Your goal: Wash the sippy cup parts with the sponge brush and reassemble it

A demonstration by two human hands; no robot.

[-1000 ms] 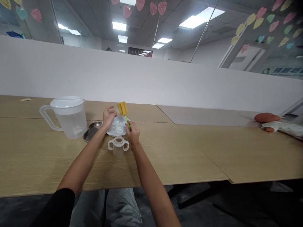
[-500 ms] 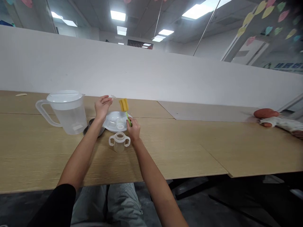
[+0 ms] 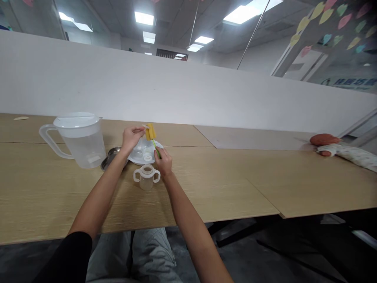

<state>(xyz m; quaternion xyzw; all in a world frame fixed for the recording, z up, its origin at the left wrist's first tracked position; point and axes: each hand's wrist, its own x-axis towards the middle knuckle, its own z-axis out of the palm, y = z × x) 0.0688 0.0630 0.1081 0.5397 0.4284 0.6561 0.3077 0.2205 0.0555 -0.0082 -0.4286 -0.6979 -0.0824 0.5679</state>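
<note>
Two hands close together: right hand (image 3: pixel 163 162) grips a green sponge brush (image 3: pixel 150 133), left hand (image 3: pixel 131 138) pinches something small (image 3: pixel 145 126) beside it.

Right grip (image 3: pixel 163 162) closed on the green handle of a sponge brush (image 3: pixel 155 147), yellow sponge head (image 3: pixel 150 132) upright. Left grip (image 3: pixel 131 137) raised at the brush's 9 o'clock, fingers (image 3: pixel 141 128) at the sponge head; contact cannot be confirmed. Below both sits a white dish (image 3: pixel 144 155) on the table (image 3: pixel 235 184). From the dish: two-handled cup (image 3: pixel 146 177) at 6 o'clock; steel plate (image 3: pixel 107 162) and lidded plastic pitcher (image 3: pixel 85 141) at 9 o'clock. Far off at 3 o'clock, a reddish lump (image 3: pixel 324 139) lies beside a patterned cloth (image 3: pixel 350 154).
</note>
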